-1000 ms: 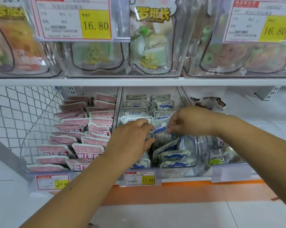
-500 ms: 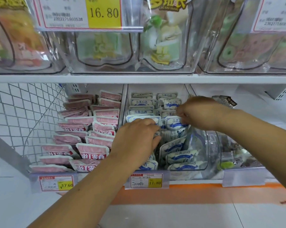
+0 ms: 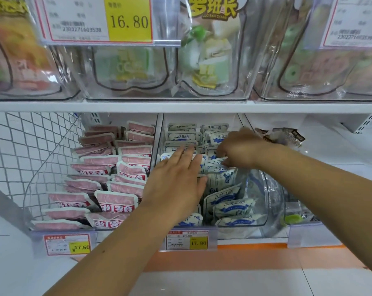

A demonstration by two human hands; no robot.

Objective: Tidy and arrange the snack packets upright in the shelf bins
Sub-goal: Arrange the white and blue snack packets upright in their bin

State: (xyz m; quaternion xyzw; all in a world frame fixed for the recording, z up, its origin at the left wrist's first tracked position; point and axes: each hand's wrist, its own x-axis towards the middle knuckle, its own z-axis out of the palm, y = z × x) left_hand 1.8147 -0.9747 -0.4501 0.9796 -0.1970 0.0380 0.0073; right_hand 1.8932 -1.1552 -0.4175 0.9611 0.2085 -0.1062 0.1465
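- Snack packets, blue-and-white [image 3: 227,197], fill the clear middle bin [image 3: 264,201] on the lower shelf, centre of frame; rear rows stand upright, front ones lean.
- Left hand [image 3: 176,184]: fingers released and spread flat on the packets' tops, grasping nothing.
- Right hand [image 3: 238,150]: fingers clenched, pinching one packet's top edge, right of centre.
- Pink packets [image 3: 114,178] fill the neighbouring bin, centre left.
- Price tag [image 3: 187,240], lower centre, reads 17.80.

"16.80" on upper price tag [image 3: 128,21]
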